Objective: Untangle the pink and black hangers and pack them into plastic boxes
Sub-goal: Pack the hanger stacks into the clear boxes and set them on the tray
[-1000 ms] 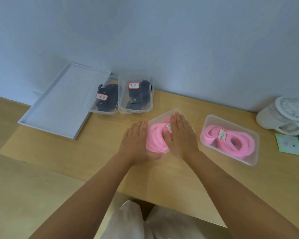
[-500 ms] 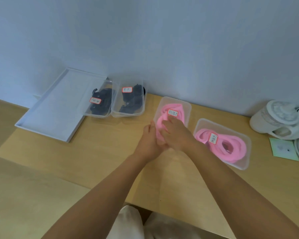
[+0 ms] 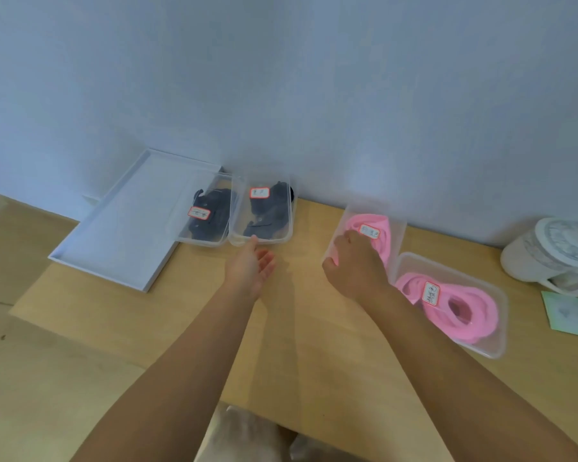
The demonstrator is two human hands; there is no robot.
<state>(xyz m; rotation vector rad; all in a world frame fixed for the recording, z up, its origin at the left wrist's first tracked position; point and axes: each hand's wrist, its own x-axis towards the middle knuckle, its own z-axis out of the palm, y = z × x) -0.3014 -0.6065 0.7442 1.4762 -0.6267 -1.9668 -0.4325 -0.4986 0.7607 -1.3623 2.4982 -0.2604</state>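
Left hand [image 3: 252,266] lies open at mid-frame, palm turned toward the right, fingers loose and slightly spread, holding nothing. Its longest fingertip reaches the near rim of the right black box [image 3: 274,241]; whether it touches cannot be told. Right hand [image 3: 356,266], right of centre, is curled over the near end of the rear pink box [image 3: 399,228]. The thumb sits outside the box's near-left corner, and the bent fingers go down inside onto the pink hangers [image 3: 372,223].

That box stands with its far end against the wall [image 3: 281,78]. Its near-right corner is just beside the front pink box [image 3: 499,315], which holds more coiled pink hangers and lies slantwise toward the right of the frame. Two clear boxes of black hangers [image 3: 214,211] stand side by side, touching, at upper centre-left, close against the wall. The left black box [image 3: 201,242] overlaps the right rim of a white tray [image 3: 114,238], which reaches the left edge of the surface [image 3: 297,328].

Between the black pair and the pink pair a bare strip of surface runs back to the wall. A wide bare stretch lies in front of all four boxes down to the near edge, crossed by both forearms. At far right a white round appliance [image 3: 554,255] and a green card [image 3: 568,315] sit by the frame's edge.
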